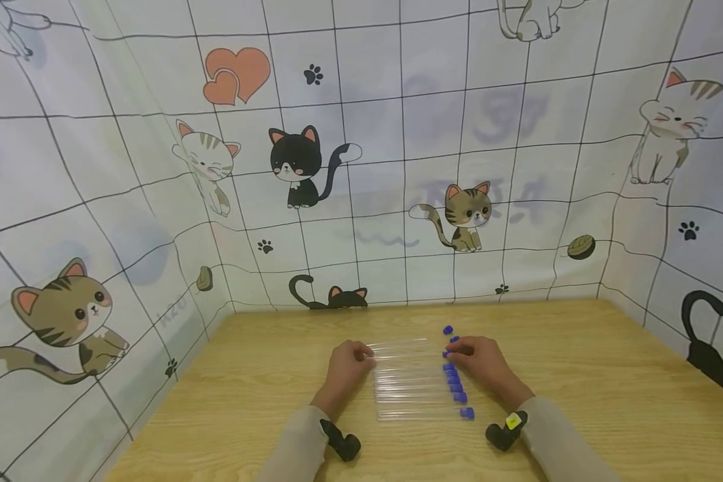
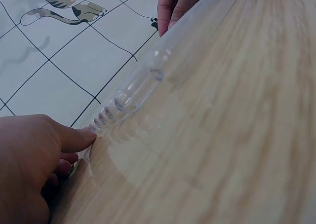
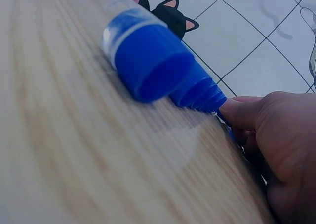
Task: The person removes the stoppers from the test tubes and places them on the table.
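Several clear test tubes [image 1: 410, 390] with blue caps [image 1: 454, 387] lie side by side on the wooden table, caps to the right. My left hand [image 1: 347, 369] pinches the left end of a test tube toward the back of the row. At the other side, my right hand [image 1: 487, 365] holds a blue-capped end between thumb and fingers. In the left wrist view, the thumb of the left hand [image 2: 29, 157] is right at the rounded tube ends [image 2: 117, 104]. The right wrist view has the right hand [image 3: 291, 140] beyond a large near cap [image 3: 155, 61].
The wooden table [image 1: 265, 375] reaches back to a white cloth [image 1: 385, 154] printed with cats and grid lines, which also hangs at both sides. One tube lies slightly apart at the front of the row; another blue cap [image 1: 448, 330] sits at the back.
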A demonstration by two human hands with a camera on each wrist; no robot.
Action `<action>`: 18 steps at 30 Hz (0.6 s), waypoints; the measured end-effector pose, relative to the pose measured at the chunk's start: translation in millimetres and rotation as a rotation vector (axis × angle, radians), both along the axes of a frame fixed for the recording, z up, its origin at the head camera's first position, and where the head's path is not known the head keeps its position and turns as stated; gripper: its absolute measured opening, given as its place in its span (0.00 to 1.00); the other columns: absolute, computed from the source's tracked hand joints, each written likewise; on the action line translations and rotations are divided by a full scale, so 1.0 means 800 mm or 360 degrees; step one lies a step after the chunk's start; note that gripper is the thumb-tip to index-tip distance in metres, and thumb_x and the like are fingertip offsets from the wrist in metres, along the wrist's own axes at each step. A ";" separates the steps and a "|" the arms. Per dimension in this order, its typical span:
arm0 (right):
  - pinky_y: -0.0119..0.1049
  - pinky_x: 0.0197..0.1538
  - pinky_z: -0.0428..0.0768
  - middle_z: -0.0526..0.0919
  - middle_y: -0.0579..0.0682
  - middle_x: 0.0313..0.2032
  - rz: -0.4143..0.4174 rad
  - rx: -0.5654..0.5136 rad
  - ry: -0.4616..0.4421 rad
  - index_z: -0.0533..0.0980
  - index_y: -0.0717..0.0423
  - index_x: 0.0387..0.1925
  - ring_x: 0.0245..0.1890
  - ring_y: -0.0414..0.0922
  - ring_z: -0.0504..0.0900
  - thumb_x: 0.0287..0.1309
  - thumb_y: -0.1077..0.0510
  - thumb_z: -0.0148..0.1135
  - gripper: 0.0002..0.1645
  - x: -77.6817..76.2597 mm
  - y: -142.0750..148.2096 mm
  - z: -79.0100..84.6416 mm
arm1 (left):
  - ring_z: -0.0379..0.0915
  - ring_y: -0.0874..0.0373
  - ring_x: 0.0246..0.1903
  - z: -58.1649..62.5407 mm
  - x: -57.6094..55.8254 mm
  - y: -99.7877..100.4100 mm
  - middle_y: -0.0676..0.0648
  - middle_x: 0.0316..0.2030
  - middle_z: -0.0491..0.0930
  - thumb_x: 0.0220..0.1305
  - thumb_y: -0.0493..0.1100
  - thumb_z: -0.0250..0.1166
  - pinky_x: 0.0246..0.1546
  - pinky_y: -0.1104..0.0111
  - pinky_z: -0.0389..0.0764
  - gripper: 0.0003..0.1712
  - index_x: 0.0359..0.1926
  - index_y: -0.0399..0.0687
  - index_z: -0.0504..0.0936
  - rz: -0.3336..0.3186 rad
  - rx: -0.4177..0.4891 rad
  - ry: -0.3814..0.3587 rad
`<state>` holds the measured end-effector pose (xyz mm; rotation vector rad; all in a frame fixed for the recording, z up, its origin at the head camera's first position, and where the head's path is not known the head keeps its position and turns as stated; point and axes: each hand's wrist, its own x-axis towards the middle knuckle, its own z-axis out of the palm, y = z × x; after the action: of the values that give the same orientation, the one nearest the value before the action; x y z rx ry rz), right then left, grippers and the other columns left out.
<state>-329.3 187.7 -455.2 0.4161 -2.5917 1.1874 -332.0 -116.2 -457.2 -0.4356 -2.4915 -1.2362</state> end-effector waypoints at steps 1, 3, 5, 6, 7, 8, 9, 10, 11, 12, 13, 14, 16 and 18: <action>0.49 0.50 0.75 0.84 0.50 0.41 0.0002 0.0003 0.0006 0.84 0.55 0.40 0.45 0.52 0.81 0.57 0.58 0.67 0.10 0.000 0.001 0.000 | 0.65 0.59 0.26 0.001 0.001 0.000 0.52 0.24 0.71 0.53 0.36 0.70 0.29 0.66 0.69 0.04 0.31 0.42 0.84 0.0002 0.0010 -0.0007; 0.49 0.49 0.75 0.84 0.51 0.42 0.0011 0.0012 0.0022 0.83 0.56 0.41 0.45 0.52 0.81 0.57 0.58 0.67 0.10 0.002 0.002 -0.001 | 0.65 0.59 0.27 0.001 0.002 0.001 0.52 0.24 0.71 0.53 0.36 0.70 0.29 0.66 0.69 0.04 0.32 0.43 0.84 0.0002 0.0018 -0.0017; 0.49 0.50 0.75 0.84 0.51 0.43 0.0008 0.0000 0.0021 0.83 0.56 0.41 0.45 0.51 0.81 0.57 0.59 0.67 0.10 0.002 0.002 -0.002 | 0.66 0.59 0.27 0.002 0.001 0.001 0.52 0.25 0.72 0.53 0.36 0.70 0.29 0.66 0.69 0.04 0.31 0.42 0.84 -0.0001 0.0022 -0.0027; 0.48 0.50 0.75 0.84 0.51 0.43 0.0002 -0.0002 0.0019 0.83 0.55 0.41 0.45 0.51 0.81 0.57 0.59 0.67 0.10 0.001 0.003 -0.002 | 0.66 0.59 0.27 0.002 0.001 0.001 0.52 0.25 0.72 0.53 0.36 0.70 0.29 0.66 0.69 0.04 0.32 0.42 0.84 0.0002 0.0030 -0.0041; 0.48 0.50 0.75 0.83 0.51 0.43 -0.0006 -0.0005 0.0017 0.83 0.55 0.41 0.45 0.51 0.81 0.57 0.59 0.67 0.10 0.001 0.003 -0.003 | 0.66 0.59 0.27 0.001 0.001 0.002 0.52 0.25 0.72 0.53 0.36 0.70 0.29 0.66 0.69 0.04 0.31 0.42 0.84 0.0004 0.0033 -0.0049; 0.48 0.49 0.76 0.83 0.51 0.44 -0.0010 -0.0008 0.0019 0.83 0.55 0.41 0.45 0.51 0.81 0.57 0.60 0.67 0.09 0.002 0.003 -0.003 | 0.66 0.59 0.27 0.001 0.001 0.002 0.52 0.25 0.72 0.53 0.36 0.70 0.29 0.66 0.69 0.04 0.31 0.42 0.84 0.0006 0.0035 -0.0055; 0.48 0.49 0.76 0.83 0.51 0.44 -0.0018 -0.0010 0.0021 0.83 0.55 0.41 0.44 0.50 0.81 0.57 0.60 0.67 0.09 0.002 0.004 -0.003 | 0.66 0.59 0.27 0.001 0.001 0.002 0.51 0.25 0.72 0.53 0.36 0.70 0.30 0.66 0.69 0.04 0.31 0.42 0.84 0.0006 0.0041 -0.0058; 0.48 0.48 0.76 0.83 0.52 0.44 -0.0023 -0.0011 0.0023 0.83 0.55 0.41 0.44 0.50 0.81 0.57 0.60 0.67 0.09 0.002 0.004 -0.004 | 0.66 0.59 0.27 0.001 0.001 0.002 0.51 0.25 0.72 0.52 0.36 0.70 0.30 0.66 0.70 0.04 0.31 0.42 0.84 0.0008 0.0046 -0.0061; 0.48 0.48 0.76 0.83 0.52 0.44 -0.0026 -0.0008 0.0033 0.83 0.55 0.41 0.43 0.50 0.81 0.57 0.60 0.67 0.09 0.002 0.004 -0.004 | 0.66 0.58 0.27 0.001 0.001 0.002 0.51 0.25 0.73 0.52 0.35 0.70 0.30 0.66 0.70 0.04 0.31 0.41 0.84 0.0008 0.0050 -0.0062; 0.47 0.47 0.77 0.83 0.52 0.43 -0.0034 -0.0008 0.0038 0.84 0.55 0.41 0.42 0.50 0.81 0.57 0.60 0.67 0.09 0.002 0.004 -0.004 | 0.66 0.59 0.27 0.001 0.000 0.002 0.50 0.25 0.73 0.52 0.36 0.70 0.30 0.66 0.70 0.04 0.31 0.42 0.84 0.0008 0.0053 -0.0060; 0.47 0.46 0.77 0.83 0.52 0.43 -0.0038 -0.0010 0.0039 0.84 0.55 0.41 0.42 0.49 0.81 0.57 0.60 0.67 0.09 0.003 0.004 -0.004 | 0.66 0.59 0.27 0.000 0.000 0.002 0.50 0.25 0.73 0.52 0.35 0.70 0.30 0.66 0.70 0.04 0.31 0.42 0.84 0.0008 0.0055 -0.0057; 0.46 0.45 0.77 0.83 0.52 0.43 -0.0042 -0.0010 0.0042 0.84 0.55 0.41 0.41 0.49 0.81 0.57 0.60 0.67 0.09 0.003 0.003 -0.004 | 0.66 0.59 0.27 0.000 -0.001 0.002 0.50 0.25 0.73 0.52 0.36 0.70 0.30 0.66 0.70 0.04 0.31 0.42 0.84 0.0009 0.0057 -0.0057; 0.46 0.44 0.77 0.83 0.52 0.44 -0.0039 -0.0006 0.0044 0.84 0.55 0.41 0.40 0.48 0.81 0.57 0.60 0.67 0.09 0.003 0.004 -0.004 | 0.66 0.59 0.27 -0.001 -0.002 0.001 0.50 0.25 0.73 0.52 0.36 0.70 0.30 0.66 0.70 0.04 0.31 0.42 0.84 0.0009 0.0056 -0.0051; 0.45 0.44 0.77 0.83 0.53 0.44 -0.0043 -0.0010 0.0037 0.84 0.55 0.41 0.40 0.48 0.81 0.57 0.61 0.66 0.09 0.003 0.004 -0.004 | 0.66 0.59 0.27 -0.001 -0.002 0.001 0.50 0.25 0.73 0.52 0.36 0.71 0.29 0.66 0.70 0.04 0.31 0.42 0.84 0.0010 0.0055 -0.0044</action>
<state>-326.8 190.7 -458.4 0.3898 -2.5648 1.1747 -333.5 -115.5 -458.2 -0.4040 -2.4887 -1.2894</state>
